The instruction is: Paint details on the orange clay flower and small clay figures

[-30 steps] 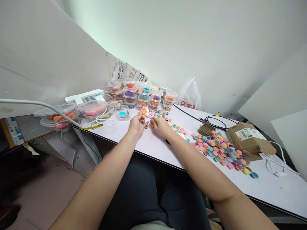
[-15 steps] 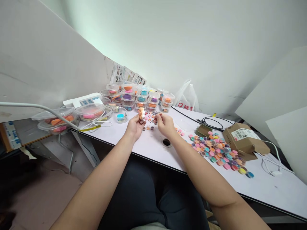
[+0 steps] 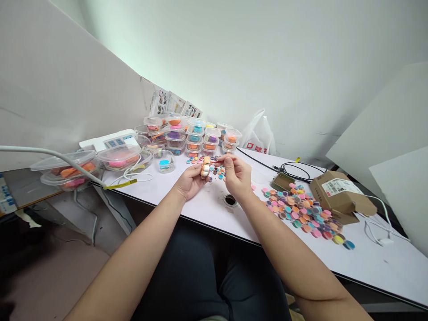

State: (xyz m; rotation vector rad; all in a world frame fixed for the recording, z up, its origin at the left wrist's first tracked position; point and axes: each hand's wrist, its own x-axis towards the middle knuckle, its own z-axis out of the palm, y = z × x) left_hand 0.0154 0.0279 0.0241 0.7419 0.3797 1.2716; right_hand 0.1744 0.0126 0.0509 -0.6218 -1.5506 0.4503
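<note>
A small orange-and-white figurine is pinched in the fingers of my left hand, held up over the table. My right hand grips a thin paintbrush between thumb and fingers. Its tip reaches the figurine's upper part and appears to touch it. Behind and below both hands, many small round coloured pieces, like little paint pots, are spread on the white table; my hands cover some of them.
Stacked clear tubs with coloured contents line the back. A large heap of round pots lies right, beside an opened cardboard box. There are also a white plastic bag, black cable, power strip and cable hole.
My left hand has moved right with the figurine, which is now turned differently. My right hand has shifted slightly right and turned, bringing the paintbrush tip up to the figurine.
</note>
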